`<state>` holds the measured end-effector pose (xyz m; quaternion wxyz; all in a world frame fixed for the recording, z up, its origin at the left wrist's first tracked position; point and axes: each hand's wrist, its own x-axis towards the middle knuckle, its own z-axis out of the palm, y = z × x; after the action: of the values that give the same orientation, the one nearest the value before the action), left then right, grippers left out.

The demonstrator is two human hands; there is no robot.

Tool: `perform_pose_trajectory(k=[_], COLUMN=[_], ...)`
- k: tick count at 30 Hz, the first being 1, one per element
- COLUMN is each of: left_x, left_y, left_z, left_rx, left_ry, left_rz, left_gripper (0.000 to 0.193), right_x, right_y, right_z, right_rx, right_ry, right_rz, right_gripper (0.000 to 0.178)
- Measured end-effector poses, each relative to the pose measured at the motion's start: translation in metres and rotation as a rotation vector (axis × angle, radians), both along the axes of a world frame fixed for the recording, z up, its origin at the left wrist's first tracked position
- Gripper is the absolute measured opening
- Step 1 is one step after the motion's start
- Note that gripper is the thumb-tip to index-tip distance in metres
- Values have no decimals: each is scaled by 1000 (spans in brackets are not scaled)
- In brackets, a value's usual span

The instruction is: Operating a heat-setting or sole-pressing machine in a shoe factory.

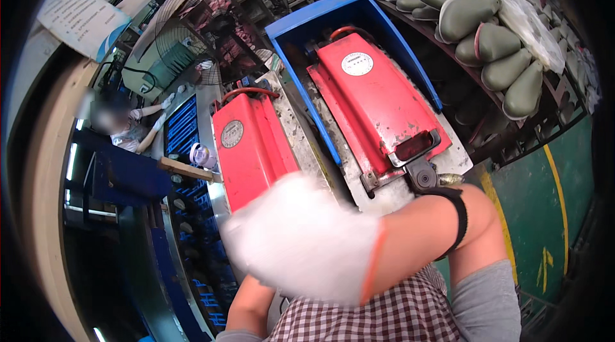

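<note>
My right hand (301, 239), in a white knit glove with an orange cuff edge, reaches across to the left in front of me. It is smeared by motion, and its fingers cannot be made out. My left forearm (251, 307) rises from the lower edge and passes behind that glove, which hides my left hand. Just beyond the glove stands a red machine housing (253, 146) with a round label, its near end covered by the glove. Beside it, to the right, a second red machine housing (371, 98) with a black front handle (416, 150) sits inside a blue hood (320, 18).
Olive-green shoes (471, 15) crowd a rack at the far right, some under clear plastic (522, 18). A co-worker (131, 127) in gloves works beyond the blue-slatted line (182, 127). A lidded cup (203, 155) stands near a wooden bar (186, 167). Yellow lines mark the green floor (532, 201).
</note>
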<state>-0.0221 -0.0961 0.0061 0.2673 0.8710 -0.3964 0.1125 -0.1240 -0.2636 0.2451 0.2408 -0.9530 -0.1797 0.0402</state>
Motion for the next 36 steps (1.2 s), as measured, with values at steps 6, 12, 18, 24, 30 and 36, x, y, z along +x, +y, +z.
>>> perform_pose_trajectory(k=[6,12,18,24,30,36], left_x=[35,37,44,60,66,67], left_y=[98,89,129,99,103,97], left_z=[-12,-11,-8,-10,-12,-12], left_rx=[65,104,375,570,588,577], left_ry=[215,409,427,319,361,375], left_rz=[115,291,181,17,44,57], left_gripper=[27,44,46,47,45,42], right_x=[7,7,8,-148,-131,-134], right_y=[13,20,-22,-141,-149,-162], right_z=[7,9,-60,-301,-364,-368], right_rx=[77,86,202,36,-312,-317], right_ry=[-69,-149,-269,-430,-329,-299], right_rz=[-53,-64,-309,-1423,-1377,-1385], right_gripper=[25,26,13,15,26,29])
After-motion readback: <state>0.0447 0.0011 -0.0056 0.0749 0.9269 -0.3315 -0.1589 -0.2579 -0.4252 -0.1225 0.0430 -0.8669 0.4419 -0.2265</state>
